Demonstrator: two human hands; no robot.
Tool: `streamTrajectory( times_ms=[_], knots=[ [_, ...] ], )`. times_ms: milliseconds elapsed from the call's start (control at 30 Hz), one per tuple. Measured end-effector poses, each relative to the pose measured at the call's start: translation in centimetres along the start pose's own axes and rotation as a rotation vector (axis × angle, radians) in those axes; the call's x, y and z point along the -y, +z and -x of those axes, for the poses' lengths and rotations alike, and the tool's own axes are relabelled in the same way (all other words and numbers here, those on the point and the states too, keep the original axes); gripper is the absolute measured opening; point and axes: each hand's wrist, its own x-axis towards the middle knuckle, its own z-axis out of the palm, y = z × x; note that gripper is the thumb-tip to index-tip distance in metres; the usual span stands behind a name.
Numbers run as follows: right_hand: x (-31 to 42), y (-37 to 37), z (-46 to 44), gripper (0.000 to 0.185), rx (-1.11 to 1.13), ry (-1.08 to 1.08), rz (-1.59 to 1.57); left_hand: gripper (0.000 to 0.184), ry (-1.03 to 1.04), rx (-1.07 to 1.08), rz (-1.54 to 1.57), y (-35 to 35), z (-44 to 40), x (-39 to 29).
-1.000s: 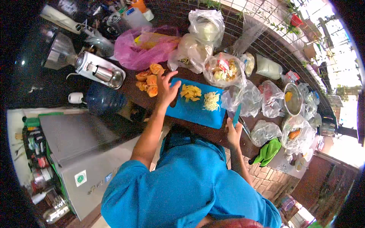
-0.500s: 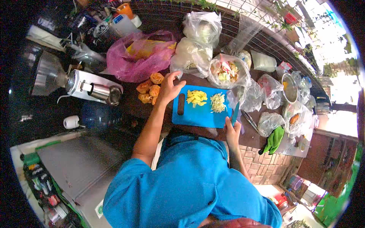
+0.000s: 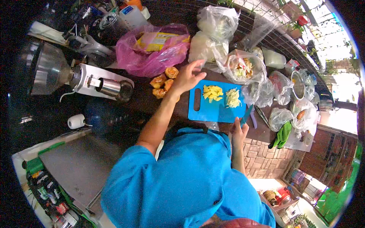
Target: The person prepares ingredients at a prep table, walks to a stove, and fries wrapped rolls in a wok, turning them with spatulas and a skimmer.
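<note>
- A brown table (image 3: 262,131) is running along a wire mesh (image 3: 245,19), clear plastic bags (image 3: 217,24) crowding its far side.
- A blue cutting board (image 3: 216,113) is lying on it, bearing separate piles of yellow slices (image 3: 212,93) and pale shreds (image 3: 232,98).
- The left hand (image 3: 187,78) is hovering by the board's far left corner, fingers loosely spread.
- The right hand (image 3: 239,131) is gripping a teal-bladed knife (image 3: 247,114) at the near right corner.

Dark brown table (image 3: 182,108), where we see a crowded top.
On it we find a blue board (image 3: 218,114) lying flat near the front edge, orange chunks (image 3: 159,81) and a pink bag (image 3: 133,59) to its left, a scraps bag (image 3: 240,78) just beyond it, and, to its right, clear bags (image 3: 280,119), a metal bowl (image 3: 299,86) and a green cloth (image 3: 282,136).
</note>
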Motion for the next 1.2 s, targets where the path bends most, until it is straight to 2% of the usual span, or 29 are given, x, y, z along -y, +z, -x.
streamTrajectory(
  times_ms=[33, 67, 167, 233, 267, 333, 367, 467, 533, 600, 633, 867, 933, 1000, 1067, 1200],
  knots=[
    [-0.2, 0.1, 0.1, 0.031, -0.005, -0.02, -0.001, 0.047, 0.054, 0.034, -0.019, -1.1, 0.1, -1.2],
    [-0.3, 0.1, 0.2, 0.032, -0.009, -0.04, -0.002, 0.045, 0.071, 0.02, -0.196, -2.6, 0.3, -2.6],
    [-0.4, -0.2, 0.5, 0.033, -0.003, -0.032, -0.002, 0.045, 0.141, -0.121, -0.345, -7.4, -0.3, -3.0],
    [-0.4, -0.1, 0.6, 0.033, 0.001, -0.031, -0.012, 0.04, 0.333, -0.323, -0.619, -10.4, -0.6, -1.8],
    [-0.4, 0.0, 0.8, 0.033, 0.009, -0.027, -0.011, 0.04, 0.325, -0.328, -0.622, -11.2, -0.5, -0.9],
    [0.1, 0.5, 0.9, 0.032, -0.028, 0.011, -0.001, 0.042, 0.197, -0.356, -0.847, -12.3, 0.2, 1.5],
    [0.5, 1.0, 0.9, 0.032, -0.018, 0.012, -0.003, 0.043, 0.109, -0.284, -0.878, -12.8, 0.7, 2.4],
    [1.7, 1.9, 1.3, 0.031, -0.066, 0.073, -0.065, 0.041, 0.036, -0.256, -0.757, -12.5, 2.5, 4.7],
    [2.1, 2.0, 1.5, 0.03, -0.07, 0.112, -0.063, 0.038, 0.008, -0.243, -0.764, -11.9, 3.7, 3.7],
    [1.8, 2.0, 1.5, 0.03, -0.04, 0.104, -0.068, 0.035, -0.044, -0.132, -0.78, -11.5, 4.7, 2.5],
    [1.7, 1.9, 1.4, 0.03, -0.015, 0.093, -0.073, 0.03, -0.02, -0.15, -0.787, -11.3, 5.1, 2.1],
    [1.3, 1.7, 0.7, 0.03, 0.003, 0.022, 0.081, 0.025, 0.032, -0.158, -0.713, -12.2, 4.4, 4.1],
    [2.1, 2.2, 0.9, 0.03, 0.019, 0.055, 0.02, 0.027, 0.001, -0.094, -0.499, -13.2, 3.0, 6.3],
    [1.8, 1.9, 0.8, 0.031, 0.033, 0.055, 0.021, 0.025, -0.032, -0.147, -0.452, -14.2, 1.6, 7.4],
    [1.1, 1.5, 0.5, 0.031, 0.047, 0.055, 0.023, 0.022, -0.072, -0.321, -0.702, -15.2, 0.4, 6.5],
    [-0.1, 1.1, 0.3, 0.034, 0.038, 0.011, 0.029, 0.022, -0.159, -0.444, -0.868, -17.1, -2.5, 8.3]
  ],
)
